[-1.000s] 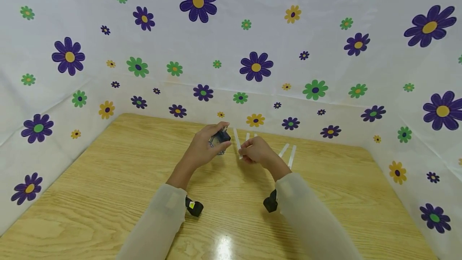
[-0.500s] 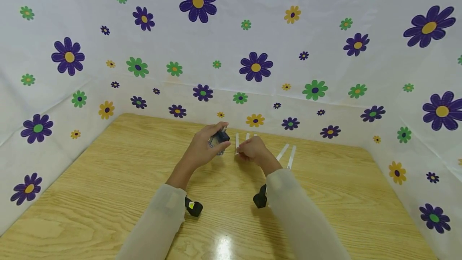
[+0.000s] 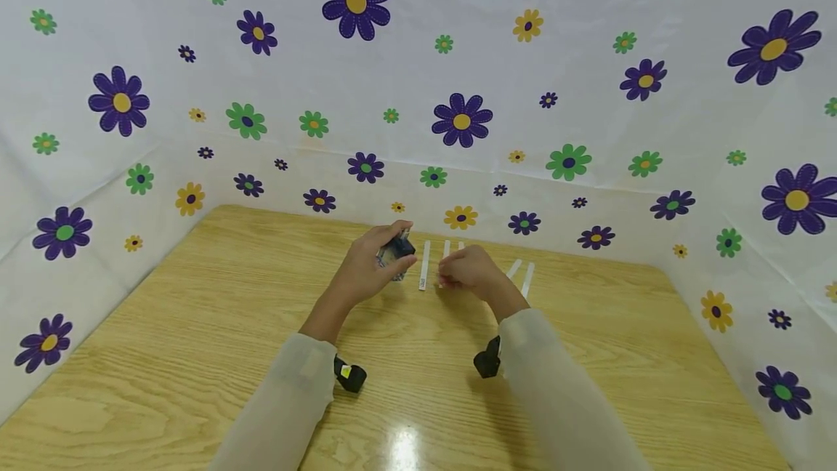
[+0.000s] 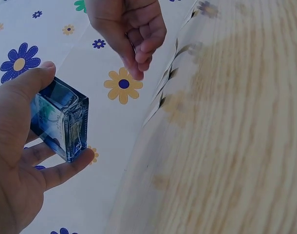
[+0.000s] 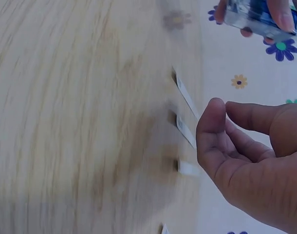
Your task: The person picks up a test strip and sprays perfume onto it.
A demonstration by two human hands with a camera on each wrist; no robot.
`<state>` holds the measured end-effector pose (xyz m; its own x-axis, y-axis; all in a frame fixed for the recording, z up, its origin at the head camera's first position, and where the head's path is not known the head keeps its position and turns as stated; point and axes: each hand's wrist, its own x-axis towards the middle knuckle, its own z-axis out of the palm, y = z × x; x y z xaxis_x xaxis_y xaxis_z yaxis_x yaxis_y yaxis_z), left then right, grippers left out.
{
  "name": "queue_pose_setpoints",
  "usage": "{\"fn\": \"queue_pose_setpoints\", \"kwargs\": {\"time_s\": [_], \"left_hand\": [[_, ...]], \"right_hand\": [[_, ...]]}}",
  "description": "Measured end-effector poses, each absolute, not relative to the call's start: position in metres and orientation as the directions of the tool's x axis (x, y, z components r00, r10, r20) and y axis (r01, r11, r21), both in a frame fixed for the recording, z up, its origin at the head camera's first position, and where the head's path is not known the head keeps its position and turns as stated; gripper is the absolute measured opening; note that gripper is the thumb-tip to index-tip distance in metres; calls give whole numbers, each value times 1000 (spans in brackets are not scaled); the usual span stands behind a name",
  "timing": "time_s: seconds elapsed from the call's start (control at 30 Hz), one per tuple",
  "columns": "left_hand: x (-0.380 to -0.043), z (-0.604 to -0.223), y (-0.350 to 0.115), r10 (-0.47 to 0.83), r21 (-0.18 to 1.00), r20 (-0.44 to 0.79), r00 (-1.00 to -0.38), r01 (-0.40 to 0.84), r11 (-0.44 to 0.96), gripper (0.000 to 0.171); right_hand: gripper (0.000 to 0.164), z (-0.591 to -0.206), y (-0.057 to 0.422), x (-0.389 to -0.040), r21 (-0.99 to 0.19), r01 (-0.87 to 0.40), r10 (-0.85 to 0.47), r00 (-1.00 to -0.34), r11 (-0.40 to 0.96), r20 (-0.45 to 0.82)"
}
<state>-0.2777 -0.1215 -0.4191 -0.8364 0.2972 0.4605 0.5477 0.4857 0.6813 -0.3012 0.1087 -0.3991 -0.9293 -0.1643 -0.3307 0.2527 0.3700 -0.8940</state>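
My left hand (image 3: 363, 267) holds a blue, clear-glass perfume bottle (image 4: 61, 119) tilted above the table, thumb on one side and fingers on the other. To its right, my right hand (image 3: 476, 273) hovers over several white paper strips. Its fingers (image 5: 210, 126) are loosely curled, thumb tip close to the index tip, and no strip shows between them. The leftmost strip (image 3: 424, 265) lies flat, with small dark print at its near end. A second strip (image 3: 447, 248) is partly hidden by the right hand, as is a third strip (image 3: 461, 245).
Two more paper strips, a slanted one (image 3: 514, 267) and a straighter one (image 3: 527, 280), lie right of the right hand, partly covered by the forearm. The wooden table (image 3: 196, 355) meets a white flower-print cloth (image 3: 294, 42) at the back and sides.
The right hand straightened the leftmost strip, let go of it, and moved right to the second strip. The left hand and the perfume bottle have hardly moved.
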Motion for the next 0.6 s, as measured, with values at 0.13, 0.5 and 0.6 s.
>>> {"fn": "queue_pose_setpoints", "kwargs": {"time_s": [0.13, 0.5, 0.6], "left_hand": [[-278, -420, -122, 295, 676, 473, -830, 556, 483, 58], [-277, -421, -121, 297, 676, 470, -831, 556, 483, 58], [-278, -421, -120, 298, 676, 468, -832, 554, 486, 58]], "right_hand": [[30, -395, 126, -298, -900, 222, -184, -934, 374, -307], [30, -391, 182, -286, -876, 204, -186, -932, 436, -310], [30, -393, 195, -283, -858, 177, -191, -934, 483, -301]]}}
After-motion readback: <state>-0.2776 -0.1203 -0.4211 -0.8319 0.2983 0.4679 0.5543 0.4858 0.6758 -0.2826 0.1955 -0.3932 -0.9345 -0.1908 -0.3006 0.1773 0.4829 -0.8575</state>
